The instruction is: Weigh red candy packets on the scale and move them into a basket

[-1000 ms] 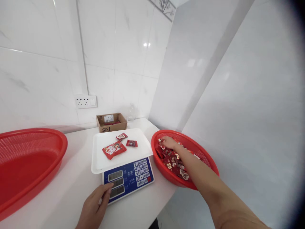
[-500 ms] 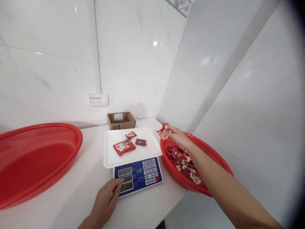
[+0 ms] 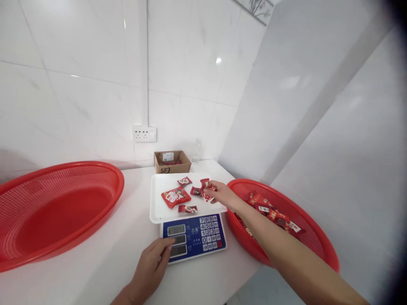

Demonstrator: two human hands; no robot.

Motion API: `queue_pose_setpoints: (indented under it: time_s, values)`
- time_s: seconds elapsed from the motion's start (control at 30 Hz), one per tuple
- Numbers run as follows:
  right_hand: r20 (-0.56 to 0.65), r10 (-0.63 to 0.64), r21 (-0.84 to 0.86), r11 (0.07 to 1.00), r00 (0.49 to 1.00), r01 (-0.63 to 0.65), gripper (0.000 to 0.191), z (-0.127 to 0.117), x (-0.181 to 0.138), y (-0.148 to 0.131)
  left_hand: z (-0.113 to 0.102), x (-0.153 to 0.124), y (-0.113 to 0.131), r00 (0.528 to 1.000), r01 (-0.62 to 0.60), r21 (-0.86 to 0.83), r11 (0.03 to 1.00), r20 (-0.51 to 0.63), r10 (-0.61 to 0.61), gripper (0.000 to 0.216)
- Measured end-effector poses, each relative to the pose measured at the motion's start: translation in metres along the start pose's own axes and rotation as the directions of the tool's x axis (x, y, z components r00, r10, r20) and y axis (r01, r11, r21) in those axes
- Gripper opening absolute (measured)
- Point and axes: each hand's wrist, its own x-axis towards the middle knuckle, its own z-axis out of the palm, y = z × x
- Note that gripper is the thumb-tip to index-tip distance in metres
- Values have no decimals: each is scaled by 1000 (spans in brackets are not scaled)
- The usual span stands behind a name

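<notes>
My right hand (image 3: 221,194) is over the right part of the white weighing tray (image 3: 157,214), its fingers closed on small red candy packets (image 3: 206,184). On the tray lie a larger red packet (image 3: 176,197) and several small wrapped candies, one of them a candy (image 3: 188,209) near the front edge. My left hand (image 3: 151,263) rests at the lower left of the blue scale panel (image 3: 193,238), fingers curled together with nothing seen in them. Its fingertips touch the display area and partly cover it.
To the right, a red plastic basket (image 3: 330,254) holds many red packets, partly hidden by my right forearm. Another red basket (image 3: 117,186) stands at the left. Behind the tray is a cardboard box (image 3: 173,168) near the tiled wall, with a wall socket (image 3: 144,134) above.
My right hand has moved left from above the right basket to over the tray with the packets. Another small candy now lies near the tray's front edge. My left hand keeps its place at the scale.
</notes>
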Motion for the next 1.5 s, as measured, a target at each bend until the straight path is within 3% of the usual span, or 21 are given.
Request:
queue_pose_setpoints:
  time_s: [0.1, 0.23, 0.43, 0.57, 0.73, 0.87, 1.13, 1.2, 1.27, 1.37, 1.5]
  values:
    - [-21, -18, -176, 984, 1000, 14, 8, -3, -1, 1, 0, 0, 0, 1000, 6, -11, 1000, 4, -6, 17]
    - [52, -11, -423, 906, 999, 32, 7, -1, -6, 2, 0, -1, 0, 1000, 10, -6, 1000, 7, -10, 17]
    - [98, -30, -543, 836, 995, 79, 10, 0, -9, -3, 0, -2, -2, 1000, 9, 9, 1000, 19, -9, 18]
    - [97, -48, -509, 856, 994, 91, 9, -2, -7, 0, -1, -1, -1, 999, 37, 18, 999, 28, -37, 18]
    - [8, -95, -434, 897, 995, 89, 11, -3, -4, 4, -1, 1, 1, 1000, 21, 9, 1000, 12, -21, 17]
    - [-19, -86, -308, 948, 996, 76, 16, 2, 1, 5, -1, 0, 0, 999, 30, -2, 1000, 24, -30, 17]
    - [29, -118, -60, 991, 993, 119, 56, 17, 15, 3, -1, 0, 0, 999, 47, 6, 999, 23, -47, 18]
    - [-22, -130, -141, 982, 991, 125, 59, 18, 19, 4, -2, 1, 1, 999, 39, 9, 999, 17, -39, 18]
    - [-68, -185, -327, 932, 980, 154, 55, 19, 22, 7, -2, 1, 1, 999, 39, 3, 999, 16, -39, 18]
    - [-29, -233, -528, 830, 972, 183, 48, 19, 25, 13, -2, 0, 2, 999, 42, -2, 999, 21, -42, 19]
    - [20, -195, -605, 779, 981, 167, 43, 18, 24, 24, -1, 0, 2, 999, 40, 11, 999, 17, -40, 18]
